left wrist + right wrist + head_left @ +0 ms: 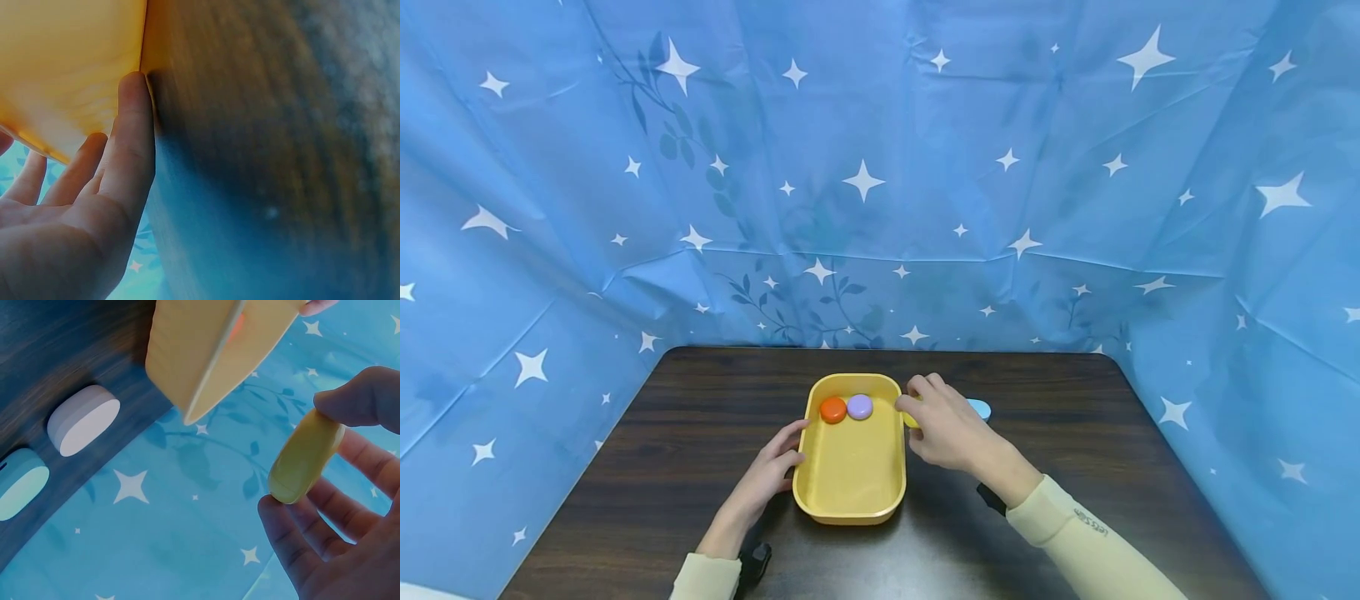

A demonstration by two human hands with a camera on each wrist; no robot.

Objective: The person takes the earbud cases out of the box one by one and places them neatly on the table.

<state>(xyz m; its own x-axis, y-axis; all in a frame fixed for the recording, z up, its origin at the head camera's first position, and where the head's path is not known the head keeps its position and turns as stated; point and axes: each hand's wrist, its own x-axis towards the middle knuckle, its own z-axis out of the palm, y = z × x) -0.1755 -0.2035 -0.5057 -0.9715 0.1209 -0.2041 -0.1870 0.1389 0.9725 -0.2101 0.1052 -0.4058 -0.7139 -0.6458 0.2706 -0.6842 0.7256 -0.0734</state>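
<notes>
- Tray (pixel 850 475), yellow with rounded corners, sits near the middle of the table's (pixel 700 442) far edge.
- Orange disc (pixel 832 410) and purple disc (pixel 860 407) lie side by side at the tray's far end.
- Left hand (pixel 765 475) rests against the tray's left wall, fingers loosely extended and touching, not clenched. If it pressed too hard, the tray might skid toward the table's right edge and its discs could slide.
- Right hand (pixel 947 425) pinches a yellow disc (pixel 306 456) between thumb and fingertips, just beside the tray's right rim. The disc looks smooth and is gripped at its edges, so a loose pinch could let it slip; against the rim, it might bounce onto the table.
- Carried too low, the yellow disc or knuckles could knock that rim and jolt the tray.
- Pale piece (pixel 87 422) and blue-green piece (pixel 22 484) lie on the table, toward its right edge from the tray. The tinted wrist view makes their true colours uncertain; the right hand partly blocks this spot from above, so a careless sweep could nudge them.
</notes>
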